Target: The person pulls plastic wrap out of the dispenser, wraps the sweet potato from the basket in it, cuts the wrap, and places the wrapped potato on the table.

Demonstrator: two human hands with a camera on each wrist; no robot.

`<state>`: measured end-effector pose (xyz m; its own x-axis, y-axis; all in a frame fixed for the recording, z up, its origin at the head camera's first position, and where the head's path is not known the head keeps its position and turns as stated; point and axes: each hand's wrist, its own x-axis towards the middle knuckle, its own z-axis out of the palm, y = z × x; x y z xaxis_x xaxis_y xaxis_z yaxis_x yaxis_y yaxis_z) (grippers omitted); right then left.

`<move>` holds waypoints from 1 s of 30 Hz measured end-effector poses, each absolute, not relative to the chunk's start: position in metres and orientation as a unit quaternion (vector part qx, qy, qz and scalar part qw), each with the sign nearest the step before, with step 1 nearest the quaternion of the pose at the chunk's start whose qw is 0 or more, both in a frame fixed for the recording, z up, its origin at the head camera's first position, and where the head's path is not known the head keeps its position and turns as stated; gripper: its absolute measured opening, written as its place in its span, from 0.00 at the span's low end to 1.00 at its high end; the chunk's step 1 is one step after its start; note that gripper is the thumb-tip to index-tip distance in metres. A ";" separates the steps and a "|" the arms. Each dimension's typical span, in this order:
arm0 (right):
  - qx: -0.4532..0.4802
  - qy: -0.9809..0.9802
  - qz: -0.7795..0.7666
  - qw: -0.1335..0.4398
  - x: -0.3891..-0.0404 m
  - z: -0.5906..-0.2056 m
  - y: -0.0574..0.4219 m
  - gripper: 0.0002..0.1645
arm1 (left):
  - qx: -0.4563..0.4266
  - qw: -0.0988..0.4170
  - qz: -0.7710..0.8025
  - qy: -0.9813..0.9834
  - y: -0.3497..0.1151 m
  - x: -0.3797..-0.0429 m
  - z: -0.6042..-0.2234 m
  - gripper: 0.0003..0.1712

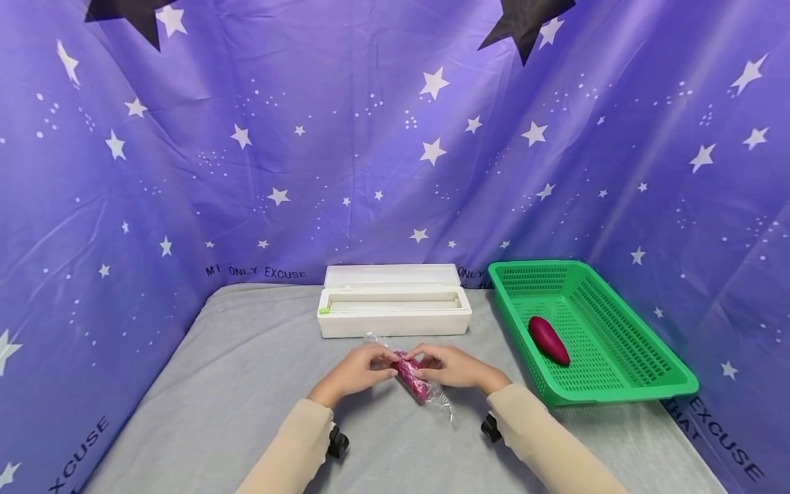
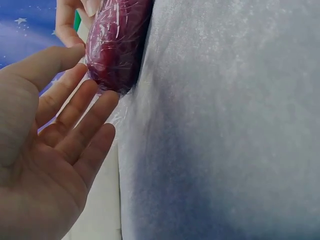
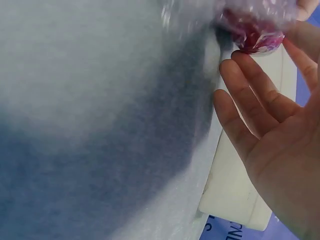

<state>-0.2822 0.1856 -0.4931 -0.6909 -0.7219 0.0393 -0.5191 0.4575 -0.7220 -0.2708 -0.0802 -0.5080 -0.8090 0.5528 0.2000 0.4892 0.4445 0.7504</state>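
Observation:
A purple-red sweet potato wrapped in clear cling film lies slantwise between the two hands, with loose film sticking out at both ends. From its left side, the left hand holds it by thumb and fingertips, its other fingers reaching to the potato's end in the left wrist view. On the opposite side, the right hand grips the wrapped body, index finger over the top and thumb nearer the front. The right wrist view shows that hand's remaining fingers loosely extended below the potato's end.
Behind the hands stands a white cling film box, its lid up and a green slider on its front left edge. At right, a green perforated basket contains an unwrapped sweet potato. Grey cloth covers the table; a starry purple curtain surrounds it.

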 end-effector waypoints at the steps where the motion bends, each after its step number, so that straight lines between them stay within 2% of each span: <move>1: -0.369 0.843 -0.366 0.136 -0.281 -0.493 0.186 0.20 | 0.305 0.037 0.432 0.848 -0.080 -0.271 -0.509 0.15; 20: -0.342 0.844 -0.398 0.110 -0.268 -0.500 0.183 0.19 | 0.320 0.038 0.452 0.832 -0.075 -0.277 -0.510 0.21; 30: -0.342 0.841 -0.407 0.102 -0.267 -0.501 0.181 0.18 | 0.404 0.015 0.345 0.847 -0.074 -0.262 -0.499 0.14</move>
<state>-0.2675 0.1811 -0.5006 -0.7450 -0.6584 0.1073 -0.4920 0.4337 -0.7549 -0.2616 -0.0739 -0.4991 -0.6738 0.6939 0.2538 0.6737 0.4359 0.5968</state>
